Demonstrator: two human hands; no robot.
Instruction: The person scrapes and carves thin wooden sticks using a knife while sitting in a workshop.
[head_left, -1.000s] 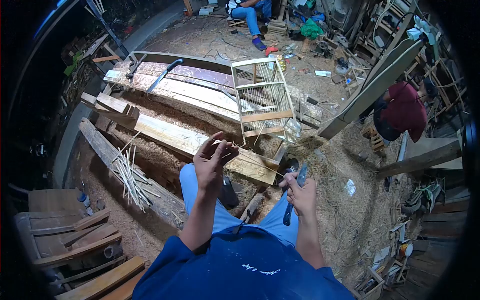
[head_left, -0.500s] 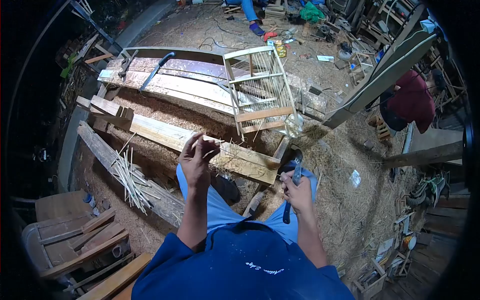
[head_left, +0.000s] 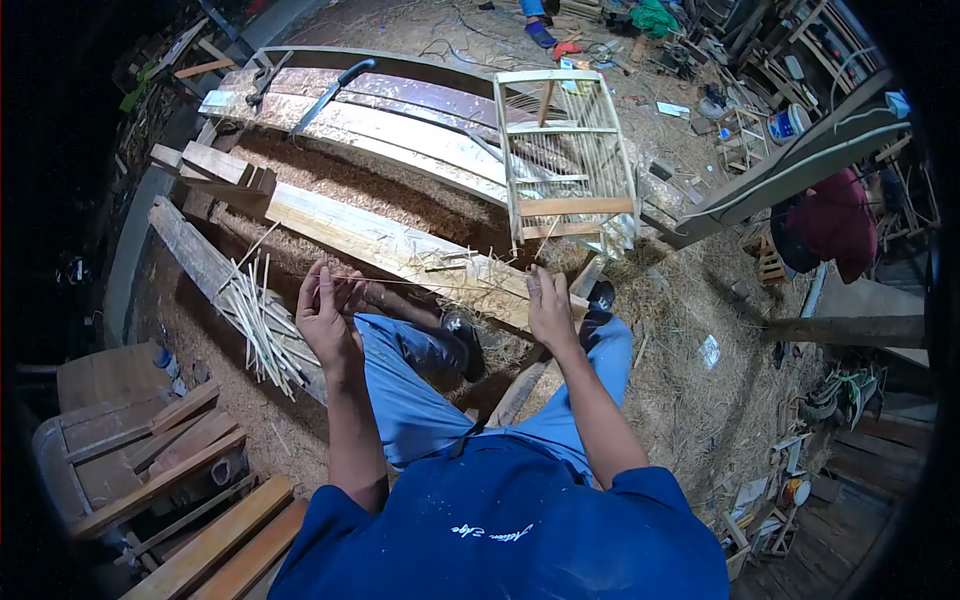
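My left hand point(head_left: 330, 318) is raised over my lap, its fingers pinched on a thin strip that runs toward the right. My right hand point(head_left: 552, 310) is closed beside the right end of a pale wooden beam point(head_left: 340, 232); what its fingers hold is too small to make out. Shavings and a small dark piece point(head_left: 447, 266) lie on the beam between my hands. Beyond my right hand a slatted wooden frame with thin rods point(head_left: 575, 207) leans on the planks. A bundle of thin pale sticks point(head_left: 262, 330) rests on a weathered board at the left.
A dark-handled saw-like blade point(head_left: 330, 95) and a clamp-like tool point(head_left: 265, 88) lie on the far planks point(head_left: 400, 125). A slanted post point(head_left: 770, 165) stands at the right, with a person in a red top point(head_left: 838, 225) behind it. Cut boards point(head_left: 215, 540) are at the lower left.
My left hand has moved left and down. My right hand has moved up and left to the beam, and the knife it held no longer shows in it. The view has shifted.
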